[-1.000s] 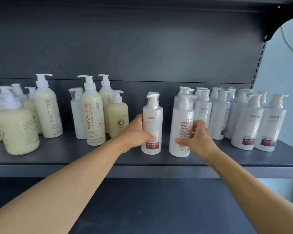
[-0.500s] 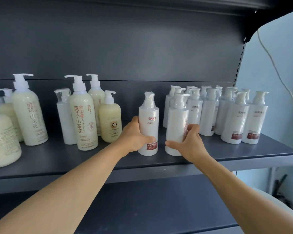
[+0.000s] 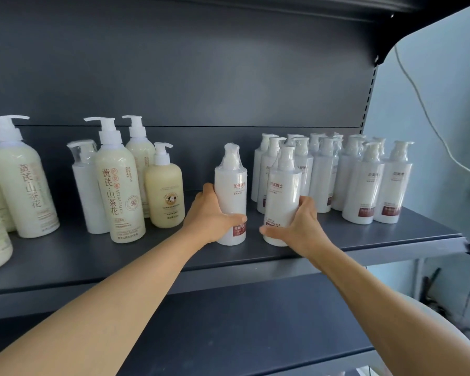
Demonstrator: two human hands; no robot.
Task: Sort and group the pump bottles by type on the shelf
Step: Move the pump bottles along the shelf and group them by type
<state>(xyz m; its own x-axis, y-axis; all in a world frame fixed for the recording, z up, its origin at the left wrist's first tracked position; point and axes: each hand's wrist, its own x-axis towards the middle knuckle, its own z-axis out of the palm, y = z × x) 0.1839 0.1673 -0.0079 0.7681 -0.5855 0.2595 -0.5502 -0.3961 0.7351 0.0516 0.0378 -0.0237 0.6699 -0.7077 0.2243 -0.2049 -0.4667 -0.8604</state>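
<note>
Two white pump bottles stand upright near the front of the dark shelf (image 3: 391,241), one in each grip: the left hand (image 3: 210,215) curls round the lower part of the left white bottle (image 3: 230,196), thumb across its red label, and the right hand (image 3: 296,223) wraps the right white bottle (image 3: 282,196) low down. Just behind and right of the right grip stands the cluster of matching white bottles (image 3: 361,180). Well left of the left grip stand the cream bottles (image 3: 117,191)
</note>
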